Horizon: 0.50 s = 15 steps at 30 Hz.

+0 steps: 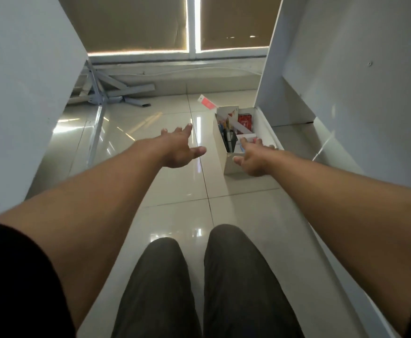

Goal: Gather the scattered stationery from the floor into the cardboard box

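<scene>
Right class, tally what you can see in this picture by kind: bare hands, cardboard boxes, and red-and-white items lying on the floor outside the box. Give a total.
Bare hands: 2, the left hand and the right hand, both open and empty
White cardboard box holding stationery: 1
Red-and-white flat item on the glossy tiled floor: 1
Total: 4

Glossy tiled floor (175,191), matt cardboard box (220,147)

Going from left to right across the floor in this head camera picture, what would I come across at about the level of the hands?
White panel → metal frame lying on the floor → left hand, open and empty → cardboard box with stationery inside → right hand, open at the box's near end → white cabinet.
</scene>
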### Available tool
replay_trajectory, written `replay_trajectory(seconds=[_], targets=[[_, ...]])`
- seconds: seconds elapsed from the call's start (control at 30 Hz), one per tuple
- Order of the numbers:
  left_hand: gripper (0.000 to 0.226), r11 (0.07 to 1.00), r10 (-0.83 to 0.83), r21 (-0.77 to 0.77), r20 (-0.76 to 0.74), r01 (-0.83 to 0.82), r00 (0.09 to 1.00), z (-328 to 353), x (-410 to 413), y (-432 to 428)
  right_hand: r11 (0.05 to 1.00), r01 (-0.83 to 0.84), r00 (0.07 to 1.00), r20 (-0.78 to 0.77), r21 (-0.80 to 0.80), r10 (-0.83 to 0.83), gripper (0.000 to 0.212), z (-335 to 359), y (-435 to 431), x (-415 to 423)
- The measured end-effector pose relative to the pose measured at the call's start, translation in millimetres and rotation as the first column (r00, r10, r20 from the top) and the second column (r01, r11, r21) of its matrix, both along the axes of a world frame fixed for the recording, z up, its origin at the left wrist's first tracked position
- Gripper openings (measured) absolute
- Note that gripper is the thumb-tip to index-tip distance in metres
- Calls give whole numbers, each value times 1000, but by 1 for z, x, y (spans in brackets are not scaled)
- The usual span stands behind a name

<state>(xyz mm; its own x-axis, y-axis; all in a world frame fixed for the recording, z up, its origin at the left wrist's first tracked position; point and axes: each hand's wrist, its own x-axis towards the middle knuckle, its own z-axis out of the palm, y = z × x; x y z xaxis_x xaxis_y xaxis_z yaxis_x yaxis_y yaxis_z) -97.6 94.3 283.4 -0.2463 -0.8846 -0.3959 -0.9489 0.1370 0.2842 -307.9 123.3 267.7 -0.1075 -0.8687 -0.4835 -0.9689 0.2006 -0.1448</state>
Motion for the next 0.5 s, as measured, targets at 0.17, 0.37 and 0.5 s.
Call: replay_trajectory(seconds=[0.17, 0.37, 0.5], targets=[[83, 993, -97, 66, 26, 95, 995, -65, -22, -25, 991, 113, 985, 126, 71, -121, 79, -79, -16, -8], [85, 981, -161, 112, 23, 157, 987, -120, -39, -24, 994, 52, 997, 47, 97, -57, 84, -112, -34, -17], [86, 980, 66, 198, -242, -18, 968, -115, -50, -10, 985, 165, 975, 139, 53, -171, 81, -98, -29, -21]])
